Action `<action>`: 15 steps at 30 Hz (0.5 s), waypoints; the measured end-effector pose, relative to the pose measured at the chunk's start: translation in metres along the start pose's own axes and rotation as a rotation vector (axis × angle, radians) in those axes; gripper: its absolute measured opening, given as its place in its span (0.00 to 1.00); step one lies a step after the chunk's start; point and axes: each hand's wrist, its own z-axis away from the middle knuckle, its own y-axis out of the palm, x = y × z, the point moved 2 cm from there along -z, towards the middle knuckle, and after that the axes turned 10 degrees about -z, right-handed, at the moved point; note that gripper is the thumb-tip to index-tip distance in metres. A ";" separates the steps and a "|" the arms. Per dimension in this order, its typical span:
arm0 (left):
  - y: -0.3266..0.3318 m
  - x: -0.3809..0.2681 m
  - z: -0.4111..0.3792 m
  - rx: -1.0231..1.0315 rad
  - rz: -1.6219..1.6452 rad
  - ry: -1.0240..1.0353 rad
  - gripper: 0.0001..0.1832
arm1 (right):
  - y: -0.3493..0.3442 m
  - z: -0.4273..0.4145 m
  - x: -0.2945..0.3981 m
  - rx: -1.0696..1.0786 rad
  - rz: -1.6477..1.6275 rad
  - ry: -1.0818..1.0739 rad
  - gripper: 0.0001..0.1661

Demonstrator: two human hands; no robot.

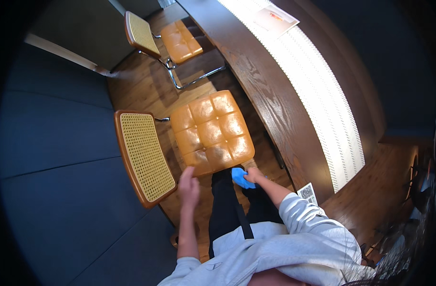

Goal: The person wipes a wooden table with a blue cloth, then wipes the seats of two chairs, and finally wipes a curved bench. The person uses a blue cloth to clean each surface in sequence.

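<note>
My right hand [254, 175] grips a crumpled blue cloth [243, 178] just off the near corner of a chair's tan tufted seat [212, 132]. The seat looks glossy, with buttons at the crossings of its seams. My left hand [189, 187], blurred, is by the seat's near left corner and holds nothing that I can see. Whether its fingers touch the seat is not clear. To its left stands the chair's cane backrest [143, 153] in a brown wooden frame.
A second matching chair [182, 41] with a chrome tube frame stands farther off. Along the right runs a dark wooden table [264, 89] with a white patterned runner [321, 103], a printed sheet [275, 19] and a code card [307, 193]. A dark blue panelled wall [60, 143] borders the left.
</note>
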 end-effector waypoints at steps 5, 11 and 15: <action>-0.149 0.037 0.018 -0.556 -0.744 -0.178 0.30 | 0.003 0.086 -0.076 -0.333 -0.208 0.209 0.33; -0.146 0.157 -0.024 -0.172 0.043 -0.613 0.37 | 0.005 0.153 0.004 -0.441 -0.329 -0.044 0.35; -0.140 0.180 -0.012 -0.157 0.313 -0.618 0.37 | 0.007 0.167 0.135 -0.442 -0.605 -0.516 0.28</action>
